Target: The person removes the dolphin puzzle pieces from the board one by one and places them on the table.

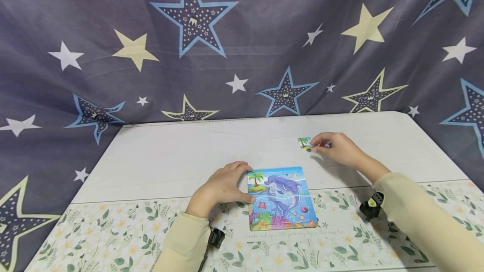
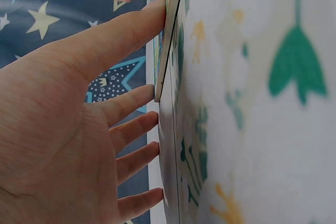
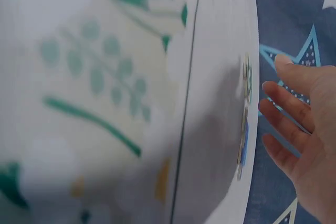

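Observation:
A square dolphin puzzle board [image 1: 281, 198] lies flat near the table's front. My left hand [image 1: 227, 184] rests at its left edge. The thumb [image 2: 131, 30] presses against the board's edge [image 2: 169, 35], and the fingers lie nearly straight on the table beside it. Farther back and to the right, a loose puzzle piece [image 1: 304, 142] with a palm tree lies on the table. My right hand [image 1: 336, 148] has its fingertips at the right side of the puzzle piece. In the right wrist view the fingers [image 3: 286, 103] are extended just over flat pieces [image 3: 245, 77]. A bit of another piece shows under that hand.
The white table [image 1: 189, 154] has a floral cloth [image 1: 113, 230] across its front strip. A star-patterned curtain [image 1: 227, 45] hangs behind and around the table. Black wrist straps [image 1: 372, 205] sit on both sleeves.

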`<state>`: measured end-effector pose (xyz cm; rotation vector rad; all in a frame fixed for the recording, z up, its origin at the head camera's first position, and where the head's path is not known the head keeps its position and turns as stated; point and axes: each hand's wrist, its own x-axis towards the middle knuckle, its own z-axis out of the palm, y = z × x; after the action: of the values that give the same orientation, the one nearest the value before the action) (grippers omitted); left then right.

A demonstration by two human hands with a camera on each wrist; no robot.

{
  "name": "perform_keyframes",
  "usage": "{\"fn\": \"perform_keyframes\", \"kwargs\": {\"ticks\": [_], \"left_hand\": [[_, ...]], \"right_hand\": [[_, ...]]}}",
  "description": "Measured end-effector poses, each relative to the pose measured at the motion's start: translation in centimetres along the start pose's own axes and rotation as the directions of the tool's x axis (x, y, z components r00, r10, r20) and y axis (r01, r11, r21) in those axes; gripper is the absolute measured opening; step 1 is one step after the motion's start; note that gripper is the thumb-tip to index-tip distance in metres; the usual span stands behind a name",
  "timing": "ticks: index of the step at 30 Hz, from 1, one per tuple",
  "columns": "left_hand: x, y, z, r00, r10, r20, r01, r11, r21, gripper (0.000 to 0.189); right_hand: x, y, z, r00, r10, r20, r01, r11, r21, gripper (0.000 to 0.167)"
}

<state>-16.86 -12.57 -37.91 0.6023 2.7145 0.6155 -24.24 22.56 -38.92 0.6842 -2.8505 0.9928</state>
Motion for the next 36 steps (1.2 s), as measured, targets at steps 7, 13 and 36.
{"fn": "perform_keyframes", "kwargs": {"ticks": [7, 13, 36], "left_hand": [[0.0, 0.0, 0.0, 1.000, 0.001, 0.001, -0.001, 1.000, 0.003, 0.082], [0.1, -0.1, 0.1, 1.000, 0.003, 0.001, -0.003, 1.000, -0.004, 0.082], [0.0, 0.1, 0.0, 1.000, 0.007, -0.005, -0.007, 1.000, 0.000, 0.080]], "right_hand": [[-0.3, -1.2, 0.8, 0.998, -0.044, 0.032, 0.043, 0.998, 0.050, 0.013], [-0.6, -2.4, 1.5, 0.993, -0.087, 0.080, 0.082, 0.994, 0.068, 0.016], [-1.4, -5.8, 3.7, 0.953, -0.183, 0.239, 0.166, 0.982, 0.093, 0.017]]}}
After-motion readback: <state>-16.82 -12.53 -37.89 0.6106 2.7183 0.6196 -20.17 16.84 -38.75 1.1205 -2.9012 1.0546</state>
